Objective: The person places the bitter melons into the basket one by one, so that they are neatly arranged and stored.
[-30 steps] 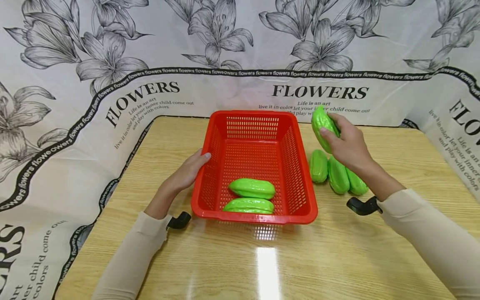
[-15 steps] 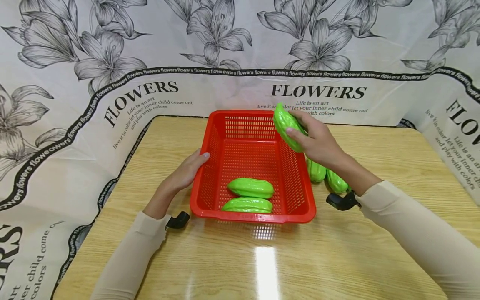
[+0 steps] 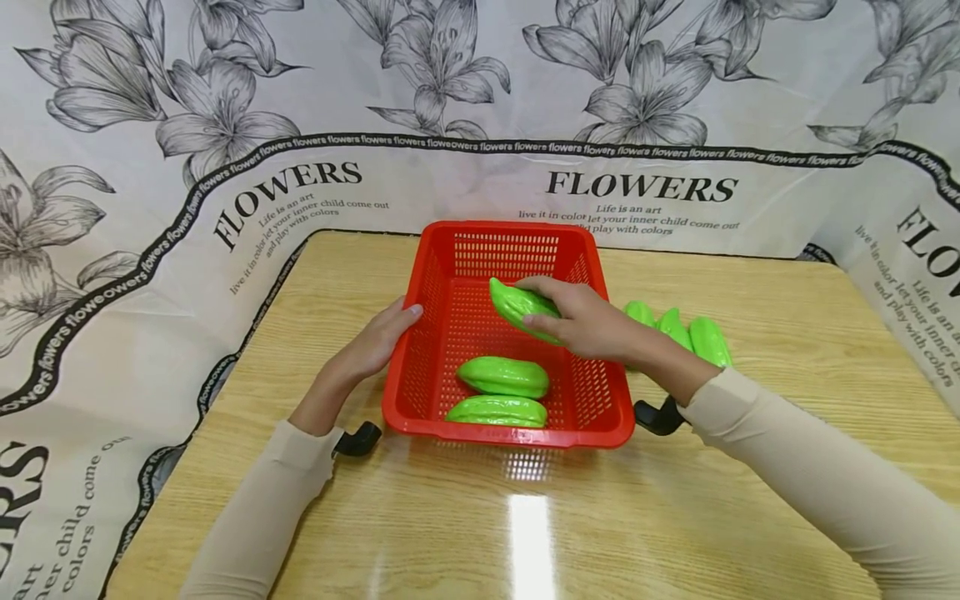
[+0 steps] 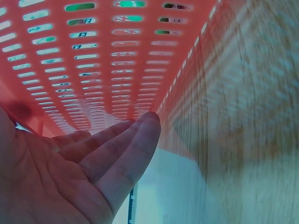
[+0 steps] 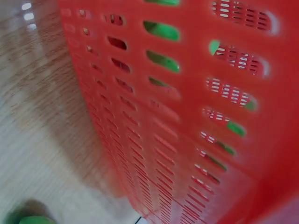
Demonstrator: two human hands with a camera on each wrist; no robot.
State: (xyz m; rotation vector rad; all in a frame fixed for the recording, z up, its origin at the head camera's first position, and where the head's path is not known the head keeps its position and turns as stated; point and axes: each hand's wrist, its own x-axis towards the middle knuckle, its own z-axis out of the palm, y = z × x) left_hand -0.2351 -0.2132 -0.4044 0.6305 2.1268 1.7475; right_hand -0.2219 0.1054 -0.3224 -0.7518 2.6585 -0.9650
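A red perforated plastic basket [image 3: 510,434] stands on the table. My left hand [image 3: 375,340] holds its left side, thumb over the rim and fingers against the outer wall; the left wrist view shows that hand [image 4: 88,163] along the slotted wall [image 4: 105,51]. Inside the basket, above its floor, my right hand [image 3: 592,321] grips a glossy green bitter melon [image 3: 516,306], its pointed end facing left. Two more bitter melons [image 3: 504,377] lie crosswise at the basket's near end. The right wrist view shows the basket's side [image 5: 145,112], with the hand out of sight.
Right of the basket, three bitter melons [image 3: 708,342] lie side by side, partly behind my right forearm. The wooden table [image 3: 360,517] meets a white flower-printed cloth [image 3: 480,187] at its back and left. Black wrist mounts [image 3: 358,440] stick out from both sleeves.
My right hand has carried the bitter melon leftward from above the pile, over the basket's right rim and down inside. My left hand stays on the basket, which has not moved.
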